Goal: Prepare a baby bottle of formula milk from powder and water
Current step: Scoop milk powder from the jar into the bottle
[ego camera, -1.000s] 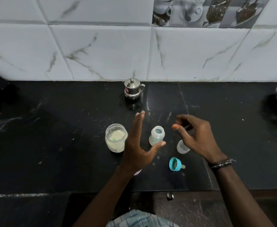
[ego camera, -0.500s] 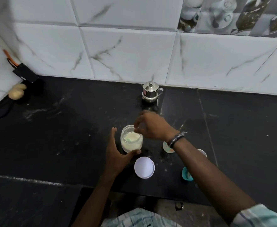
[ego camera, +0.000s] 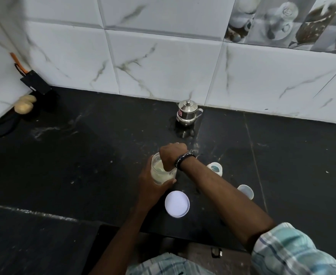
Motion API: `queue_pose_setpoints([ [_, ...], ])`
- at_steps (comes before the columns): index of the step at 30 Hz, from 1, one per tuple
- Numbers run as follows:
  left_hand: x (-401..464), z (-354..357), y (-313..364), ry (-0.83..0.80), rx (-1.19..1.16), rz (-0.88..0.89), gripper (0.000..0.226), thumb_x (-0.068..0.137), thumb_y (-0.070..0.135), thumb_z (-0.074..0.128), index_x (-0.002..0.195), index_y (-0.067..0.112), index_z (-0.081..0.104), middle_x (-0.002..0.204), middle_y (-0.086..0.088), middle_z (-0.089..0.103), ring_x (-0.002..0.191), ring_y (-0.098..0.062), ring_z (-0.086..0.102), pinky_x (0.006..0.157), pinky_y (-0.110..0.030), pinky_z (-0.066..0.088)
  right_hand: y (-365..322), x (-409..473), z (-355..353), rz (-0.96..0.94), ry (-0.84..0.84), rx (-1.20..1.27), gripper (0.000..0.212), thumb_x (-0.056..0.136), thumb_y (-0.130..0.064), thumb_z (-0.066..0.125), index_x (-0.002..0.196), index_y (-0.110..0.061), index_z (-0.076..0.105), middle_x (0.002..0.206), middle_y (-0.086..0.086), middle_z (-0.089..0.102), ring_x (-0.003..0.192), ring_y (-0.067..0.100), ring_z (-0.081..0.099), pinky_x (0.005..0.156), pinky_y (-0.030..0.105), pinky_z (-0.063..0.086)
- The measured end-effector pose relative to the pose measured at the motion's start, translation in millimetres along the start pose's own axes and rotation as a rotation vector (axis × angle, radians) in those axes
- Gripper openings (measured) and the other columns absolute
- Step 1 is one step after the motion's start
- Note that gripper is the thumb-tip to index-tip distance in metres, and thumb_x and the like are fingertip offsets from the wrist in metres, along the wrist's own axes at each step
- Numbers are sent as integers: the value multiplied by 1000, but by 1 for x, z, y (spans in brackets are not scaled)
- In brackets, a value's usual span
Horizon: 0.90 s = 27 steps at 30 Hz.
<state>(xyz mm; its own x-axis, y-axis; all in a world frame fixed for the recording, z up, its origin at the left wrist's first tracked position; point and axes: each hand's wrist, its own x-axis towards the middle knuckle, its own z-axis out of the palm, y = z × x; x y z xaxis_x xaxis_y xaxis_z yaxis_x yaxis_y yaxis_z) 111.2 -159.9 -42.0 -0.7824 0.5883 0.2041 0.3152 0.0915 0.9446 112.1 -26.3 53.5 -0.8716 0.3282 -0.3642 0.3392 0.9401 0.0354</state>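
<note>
dim, cool light | soft sheen on dark counter point(ego camera: 83, 155) | edges bowed (wide lens) | slight blur

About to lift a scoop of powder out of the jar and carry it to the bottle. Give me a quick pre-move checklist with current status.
1. Powder jar steadied: ok, left hand grips it around the side.
2. Jar open: ok, its white lid lies on the counter in front of it.
3. Right hand at the jar mouth: ok, fingers dip inside.
4. Scoop held and loaded: cannot tell, the hand hides it.
5. Baby bottle open and upright: ok, it stands uncapped right of the jar.
6. Water in the bottle: cannot tell.
</note>
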Motion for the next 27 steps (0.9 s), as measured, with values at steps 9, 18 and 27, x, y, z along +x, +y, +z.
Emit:
queue_pose_setpoints([
  [9,-1,-1,1,0,33,9,86,57,40,88,131,48,45,125,25,59,117,7,56,94,-7,39,2,-7,-7,-53,18,10,29,73,-24,68,100,-14,67,106,10,71,101,36,67,69,38,48],
  [18,-2,-3,-3,-4,36,41,89,59,39,89,134,46,42,129,29,54,121,6,53,100,-13,40,1,-17,-11,-174,194,-94,41,79,-36,75,108,-10,64,115,11,66,110,33,58,86,47,48],
  [27,-2,-2,3,-10,61,12,91,54,52,81,135,35,41,128,21,54,118,7,53,100,-17,42,-3,-13,-1,-205,104,17,35,81,-33,71,101,-5,65,119,13,64,132,40,45,102,54,42],
])
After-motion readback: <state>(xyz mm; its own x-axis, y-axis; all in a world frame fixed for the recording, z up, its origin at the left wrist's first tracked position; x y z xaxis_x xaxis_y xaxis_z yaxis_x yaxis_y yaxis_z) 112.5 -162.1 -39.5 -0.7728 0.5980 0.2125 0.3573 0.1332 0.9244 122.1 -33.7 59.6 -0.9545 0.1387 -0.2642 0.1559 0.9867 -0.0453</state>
